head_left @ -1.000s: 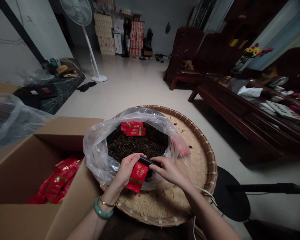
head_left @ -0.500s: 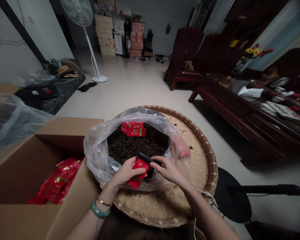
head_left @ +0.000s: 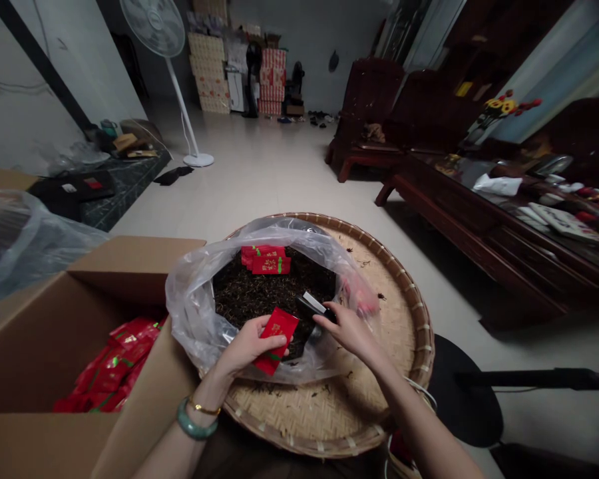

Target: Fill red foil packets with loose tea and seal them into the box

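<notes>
My left hand [head_left: 257, 344] grips a small red packet [head_left: 279, 327] with gold lettering and a green mark, held upright and tilted right. My right hand [head_left: 347, 326] is closed round a black handheld bag sealer [head_left: 313, 307] with a pale strip along it, just right of the packet and apart from it. Beneath both hands, an open clear plastic bag [head_left: 192, 286] holds dark loose tea leaves [head_left: 252, 297]. Several more red packets [head_left: 269, 263] lie on the leaves at the far side. The bag stands on a round woven bamboo tray [head_left: 399, 332].
To the left, an open cardboard box [head_left: 24, 352] contains a heap of red packets [head_left: 117, 362]. A black round stand base [head_left: 466, 392] is at the tray's right. A dark wooden table [head_left: 474, 239] and a white standing fan [head_left: 182, 106] are further off.
My right hand has moved the bag sealer away from the packet's top edge, to the right, and its pale strip now shows. My left hand holds the packet in nearly the same spot.
</notes>
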{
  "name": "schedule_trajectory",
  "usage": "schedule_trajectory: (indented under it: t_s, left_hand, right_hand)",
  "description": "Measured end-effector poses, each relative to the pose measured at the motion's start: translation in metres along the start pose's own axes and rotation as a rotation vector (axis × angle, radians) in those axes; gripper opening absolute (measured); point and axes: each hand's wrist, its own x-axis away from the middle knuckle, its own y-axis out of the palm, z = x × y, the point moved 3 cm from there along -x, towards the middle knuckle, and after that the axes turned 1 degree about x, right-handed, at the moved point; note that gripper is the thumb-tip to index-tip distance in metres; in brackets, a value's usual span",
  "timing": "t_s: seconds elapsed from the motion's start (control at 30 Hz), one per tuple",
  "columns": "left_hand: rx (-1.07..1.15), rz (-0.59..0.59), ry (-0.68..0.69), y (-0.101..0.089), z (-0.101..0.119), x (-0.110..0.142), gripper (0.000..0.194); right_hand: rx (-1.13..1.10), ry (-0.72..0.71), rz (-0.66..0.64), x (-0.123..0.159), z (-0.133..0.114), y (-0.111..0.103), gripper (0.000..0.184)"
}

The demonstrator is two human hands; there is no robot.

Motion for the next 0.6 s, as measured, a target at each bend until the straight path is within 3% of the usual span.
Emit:
schedule_trajectory:
  t_s: [0.13, 0.33, 0.47, 0.6]
  left_hand:
    - [0.006, 0.013, -0.006, 0.002, -0.001, 0.000, 0.046]
    - [-0.035, -0.023, 0.005, 0.012, -0.004, -0.003, 0.038]
    - [-0.091, -0.043, 0.018, 0.015, -0.009, -0.002, 0.029]
    - [-0.120, -0.050, 0.002, 0.016, -0.010, -0.001, 0.025]
  right_hand:
    - [0.316, -0.032, 0.064, 0.001, 0.004, 0.004, 0.037]
    - [-0.066, -0.304, 0.152, -0.001, -0.039, 0.013, 0.029]
    - [-0.105, -0.445, 0.122, -0.007, -0.060, 0.030, 0.028]
    - [-0.102, -0.491, 0.110, -0.009, -0.065, 0.038, 0.035]
